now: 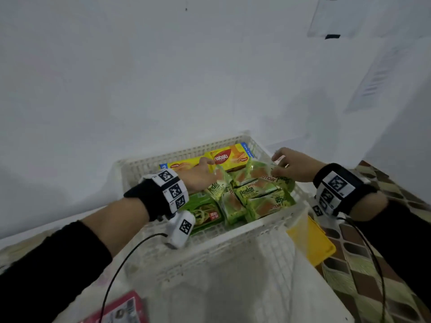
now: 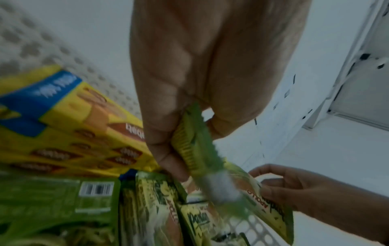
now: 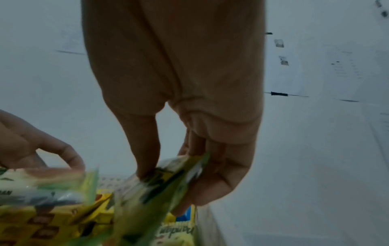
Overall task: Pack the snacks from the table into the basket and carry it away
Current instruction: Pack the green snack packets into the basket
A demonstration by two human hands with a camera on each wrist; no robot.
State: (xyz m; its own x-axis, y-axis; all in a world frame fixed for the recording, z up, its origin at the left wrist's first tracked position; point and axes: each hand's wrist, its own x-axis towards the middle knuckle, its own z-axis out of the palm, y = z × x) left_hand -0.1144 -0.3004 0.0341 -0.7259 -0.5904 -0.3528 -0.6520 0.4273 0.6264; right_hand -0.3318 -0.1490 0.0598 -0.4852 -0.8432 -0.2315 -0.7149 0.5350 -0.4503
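A white perforated basket sits on the counter directly under both hands, its near wall toward the person and its far rim just beyond the fingertips. Inside it, past the left hand, two yellow wafer boxes lie side by side against the far wall; below the left wrist lies a green noodle pack; between the two hands several green pandan cake packets are heaped, touching one another. The left hand pinches the crimped edge of one pandan packet between thumb and fingers, and the right hand pinches the edge of another pandan packet at the basket's far right corner; both packets are over the heap. Beside the basket, below the right wrist, a yellow lid-like flat piece pokes out from its corner. Near the left forearm, a blurred pink packet lies on the counter outside the basket
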